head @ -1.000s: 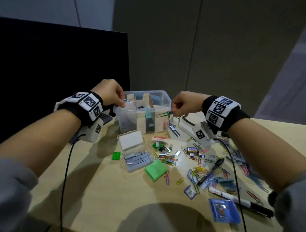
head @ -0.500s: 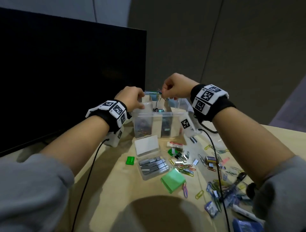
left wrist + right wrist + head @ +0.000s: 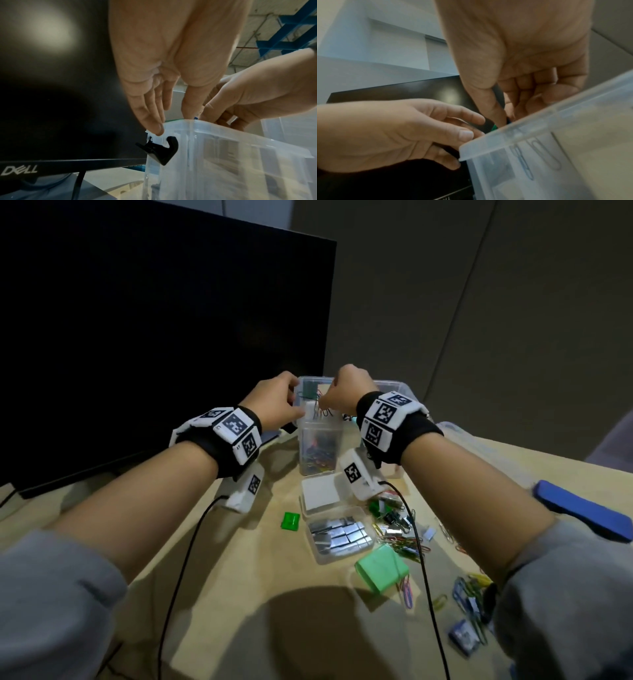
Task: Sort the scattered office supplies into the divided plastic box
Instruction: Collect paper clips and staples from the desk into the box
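Note:
The clear divided plastic box [image 3: 318, 436] stands at the table's far side, with coloured paper clips in its left compartment. My right hand [image 3: 325, 402] hovers over that compartment and pinches a few paper clips [image 3: 321, 409] between thumb and forefinger; the right wrist view shows these fingertips [image 3: 502, 119] just above the box rim [image 3: 522, 131]. My left hand [image 3: 294, 409] rests at the box's left end. Its straight fingertips [image 3: 158, 129] touch the rim above a black latch [image 3: 161, 150].
A black monitor [image 3: 154, 337] stands close behind and left of the box. In front lie an open clear case of staples [image 3: 337, 532], two green pieces [image 3: 382, 568], scattered clips [image 3: 404, 542] and a blue object [image 3: 582, 508]. Wrist cables trail across the table.
My right hand has carried the paper clips left from the box's right front to above its left compartment. My left hand has stayed at the box's left end.

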Demonstrator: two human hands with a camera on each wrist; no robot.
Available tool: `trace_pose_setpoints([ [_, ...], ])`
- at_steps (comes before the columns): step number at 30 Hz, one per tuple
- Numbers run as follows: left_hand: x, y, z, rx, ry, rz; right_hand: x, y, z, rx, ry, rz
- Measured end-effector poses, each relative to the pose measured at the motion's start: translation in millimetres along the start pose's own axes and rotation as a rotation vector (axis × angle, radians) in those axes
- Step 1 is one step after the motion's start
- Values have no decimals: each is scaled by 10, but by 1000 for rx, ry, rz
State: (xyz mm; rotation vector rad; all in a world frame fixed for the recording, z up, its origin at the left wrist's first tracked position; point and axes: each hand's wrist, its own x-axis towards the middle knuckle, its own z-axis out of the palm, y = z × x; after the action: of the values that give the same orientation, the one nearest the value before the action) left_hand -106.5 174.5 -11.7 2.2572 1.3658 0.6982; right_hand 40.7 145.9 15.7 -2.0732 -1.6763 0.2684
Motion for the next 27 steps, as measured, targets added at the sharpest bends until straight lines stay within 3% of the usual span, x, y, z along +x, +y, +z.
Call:
trace_pose_setpoints([
  [7, -41, 15, 37, 141, -67, 45, -59, 13, 19, -83, -53, 21],
  [14, -126, 49, 52, 216, -67, 65, -387, 188, -225, -25, 23, -103],
  [20, -387, 462, 74, 327, -42, 294, -831, 625, -541, -130, 6, -131],
  [27, -716, 957, 499, 302, -181, 505, -1358, 1164, -671, -436, -237, -54],
])
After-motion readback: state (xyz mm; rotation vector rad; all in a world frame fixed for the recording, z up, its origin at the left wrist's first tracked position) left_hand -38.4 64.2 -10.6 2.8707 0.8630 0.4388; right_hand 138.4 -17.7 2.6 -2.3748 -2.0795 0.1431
